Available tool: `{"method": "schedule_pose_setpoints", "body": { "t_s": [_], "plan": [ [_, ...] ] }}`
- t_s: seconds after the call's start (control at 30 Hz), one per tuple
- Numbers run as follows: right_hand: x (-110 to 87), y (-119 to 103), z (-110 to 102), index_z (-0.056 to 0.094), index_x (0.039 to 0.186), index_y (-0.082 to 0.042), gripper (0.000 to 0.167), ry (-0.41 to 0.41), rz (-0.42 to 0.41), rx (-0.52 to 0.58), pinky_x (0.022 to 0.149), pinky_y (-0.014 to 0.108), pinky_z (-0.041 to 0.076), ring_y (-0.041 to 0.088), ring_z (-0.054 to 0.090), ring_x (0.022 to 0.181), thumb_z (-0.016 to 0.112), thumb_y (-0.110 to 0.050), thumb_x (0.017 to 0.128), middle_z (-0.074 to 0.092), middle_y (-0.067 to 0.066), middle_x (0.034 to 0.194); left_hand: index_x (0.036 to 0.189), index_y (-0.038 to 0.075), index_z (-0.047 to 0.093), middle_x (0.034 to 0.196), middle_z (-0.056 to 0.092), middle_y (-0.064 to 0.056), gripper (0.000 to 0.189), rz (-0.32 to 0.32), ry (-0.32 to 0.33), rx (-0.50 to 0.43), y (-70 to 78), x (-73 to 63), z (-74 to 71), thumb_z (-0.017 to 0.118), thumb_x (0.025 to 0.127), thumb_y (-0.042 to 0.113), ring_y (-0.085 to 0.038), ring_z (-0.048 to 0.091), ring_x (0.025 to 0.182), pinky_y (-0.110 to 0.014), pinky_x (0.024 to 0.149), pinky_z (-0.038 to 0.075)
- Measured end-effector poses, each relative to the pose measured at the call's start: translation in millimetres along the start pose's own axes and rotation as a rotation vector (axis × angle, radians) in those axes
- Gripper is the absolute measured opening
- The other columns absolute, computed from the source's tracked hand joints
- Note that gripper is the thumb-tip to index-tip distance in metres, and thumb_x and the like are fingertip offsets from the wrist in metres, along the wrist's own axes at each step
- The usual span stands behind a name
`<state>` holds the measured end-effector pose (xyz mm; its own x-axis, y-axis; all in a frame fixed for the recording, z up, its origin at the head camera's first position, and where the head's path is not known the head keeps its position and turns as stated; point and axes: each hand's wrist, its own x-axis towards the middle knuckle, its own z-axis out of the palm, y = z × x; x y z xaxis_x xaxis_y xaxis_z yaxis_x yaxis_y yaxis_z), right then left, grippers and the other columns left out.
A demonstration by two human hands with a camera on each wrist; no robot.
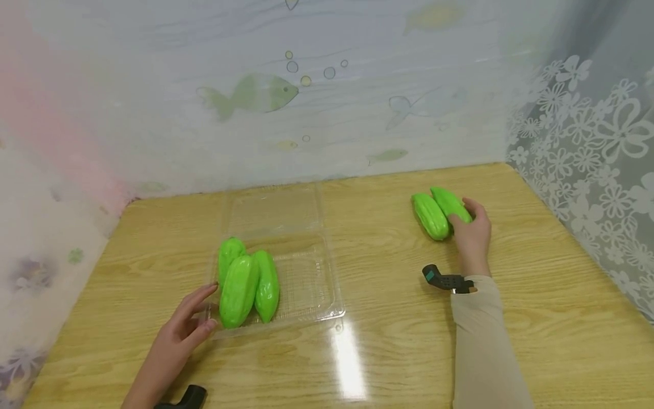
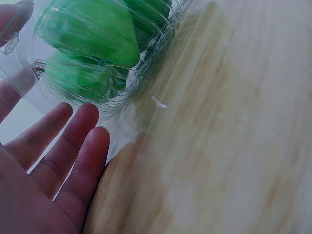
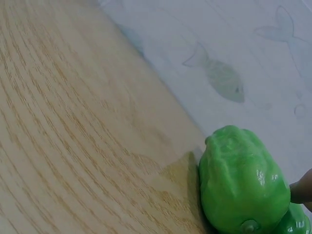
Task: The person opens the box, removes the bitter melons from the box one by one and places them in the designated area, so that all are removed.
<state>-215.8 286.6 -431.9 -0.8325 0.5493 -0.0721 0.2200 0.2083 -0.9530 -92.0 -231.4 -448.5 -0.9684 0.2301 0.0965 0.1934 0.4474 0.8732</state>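
Three glossy green ridged vegetables [image 1: 237,292] lie together in the left part of a clear plastic clamshell box [image 1: 334,309]. My left hand [image 1: 179,326] is at the box's left edge, thumb and forefinger at the rim; in the left wrist view its other fingers [image 2: 63,161] extend loosely beside the wall. Far right, my right hand [image 1: 472,233] grips a green vegetable [image 1: 449,203] between thumb and fingers. A second one [image 1: 430,217] lies just left of it. The right wrist view shows a green vegetable [image 3: 243,180] up close, with a fingertip [image 3: 302,187] at its side.
The box's transparent lid [image 1: 276,210] lies folded back toward the wall. Wood-grain table [image 1: 378,272] stretches between the box and the right-hand pair. A fish-patterned covering [image 1: 347,113] rises behind the table, and a floral curtain [image 1: 587,130] hangs at the right.
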Motion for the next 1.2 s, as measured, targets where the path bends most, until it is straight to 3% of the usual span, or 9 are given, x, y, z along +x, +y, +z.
{"method": "schedule_pose_setpoints", "body": {
  "t_s": [0.47, 0.73, 1.0, 1.2],
  "plan": [
    [-3.0, -7.7, -5.6, 0.041, 0.133, -0.021, 0.042, 0.063, 0.003, 0.038, 0.102, 0.026, 0.024, 0.008, 0.026, 0.127, 0.047, -0.025, 0.092, 0.035, -0.005, 0.138, 0.138, 0.021, 0.033, 0.138, 0.031, 0.003, 0.053, 0.0, -0.001, -0.011, 0.2, 0.0, 0.0, 0.053, 0.09, 0.01, -0.01, 0.046, 0.108, -0.02, 0.075, 0.046],
    [-5.0, -13.3, -7.8, 0.049, 0.127, -0.018, 0.035, 0.126, -0.035, 0.093, 0.099, 0.025, 0.029, 0.01, 0.036, 0.12, 0.045, -0.02, 0.092, 0.044, -0.002, 0.131, 0.138, 0.02, 0.034, 0.138, 0.031, 0.003, 0.053, 0.016, 0.007, 0.01, -1.2, 1.1, -0.2, 0.053, 0.09, 0.009, -0.008, 0.045, 0.109, -0.017, 0.077, 0.043],
    [-9.9, -23.1, -5.4, 0.053, 0.123, -0.019, 0.031, 0.14, -0.066, 0.086, 0.096, 0.026, 0.03, 0.01, 0.04, 0.114, 0.047, -0.022, 0.092, 0.049, -0.004, 0.125, 0.138, 0.021, 0.033, 0.138, 0.031, 0.003, 0.053, 0.006, 0.004, -0.001, -3.2, 0.2, -0.4, 0.053, 0.09, 0.009, -0.009, 0.045, 0.109, -0.018, 0.076, 0.044],
    [-15.6, -36.0, 0.9, 0.055, 0.12, -0.016, 0.03, 0.138, -0.149, 0.006, 0.091, 0.025, 0.037, 0.009, 0.047, 0.109, 0.047, -0.023, 0.092, 0.053, -0.002, 0.12, 0.138, 0.022, 0.033, 0.138, 0.031, 0.004, 0.053, 0.001, 0.003, 0.008, -2.5, 0.9, -0.8, 0.053, 0.09, 0.011, -0.009, 0.045, 0.109, -0.018, 0.077, 0.044]
  ]
}}
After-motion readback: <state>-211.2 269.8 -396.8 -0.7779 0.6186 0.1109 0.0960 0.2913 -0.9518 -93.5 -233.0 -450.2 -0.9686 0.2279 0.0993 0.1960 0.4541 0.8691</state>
